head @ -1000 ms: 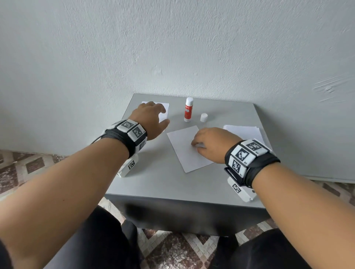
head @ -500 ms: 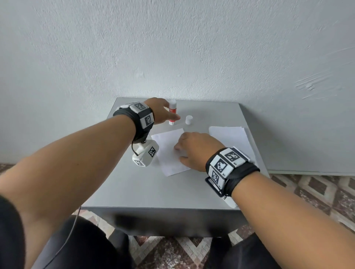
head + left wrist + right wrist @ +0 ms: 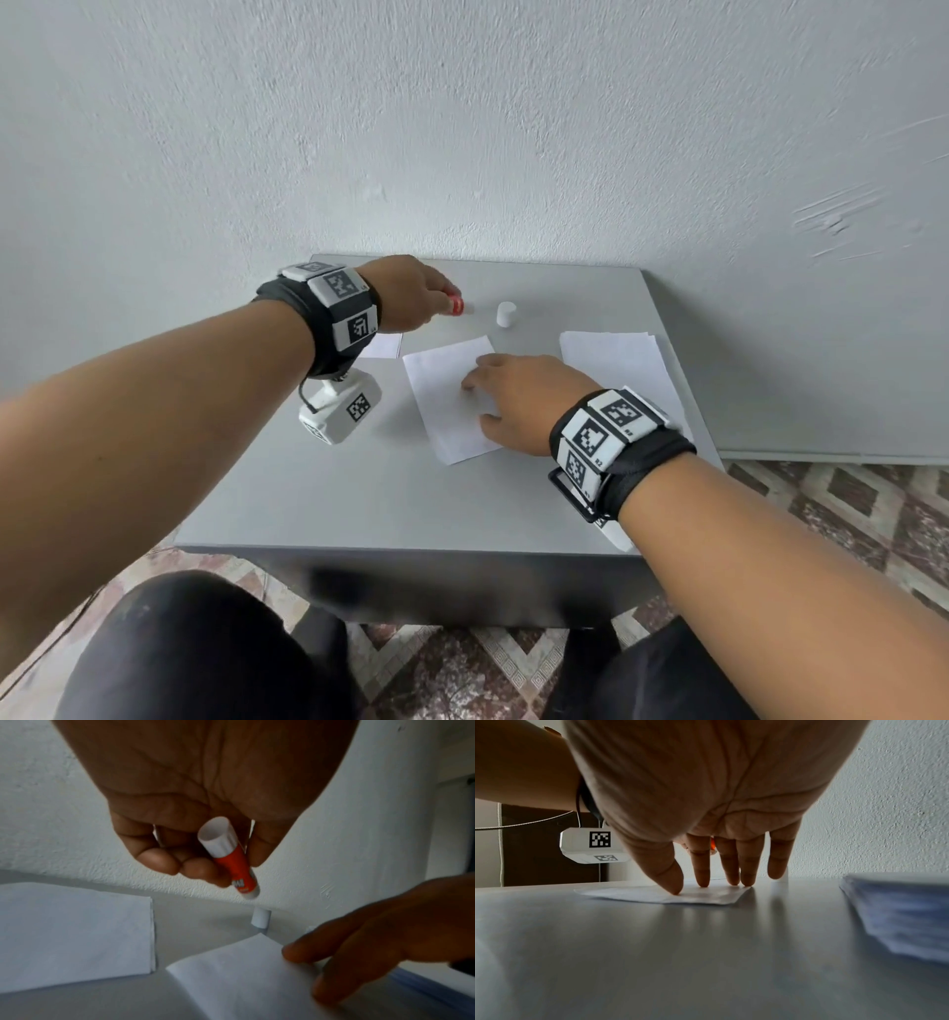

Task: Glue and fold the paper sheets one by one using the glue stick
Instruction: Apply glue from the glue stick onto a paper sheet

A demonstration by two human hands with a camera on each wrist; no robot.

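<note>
Our left hand pinches the uncapped glue stick above the counter; right hand, fingers spread flat, presses the flat sheet; folded sheet lies left, so we judge one done; stack remains at the right edge; cap stands near; open room in front.

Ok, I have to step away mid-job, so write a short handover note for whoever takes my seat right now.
Left hand: holds the uncapped glue stick lifted off the table, tip down.
Right hand: straight fingers press the single sheet flat at the table's middle.
Cap stands behind that sheet. Unfolded stack lies to the right; folded paper to the left.
Done: that folded paper.
Left: glue and fold this sheet, then the stack, one by one.
</note>
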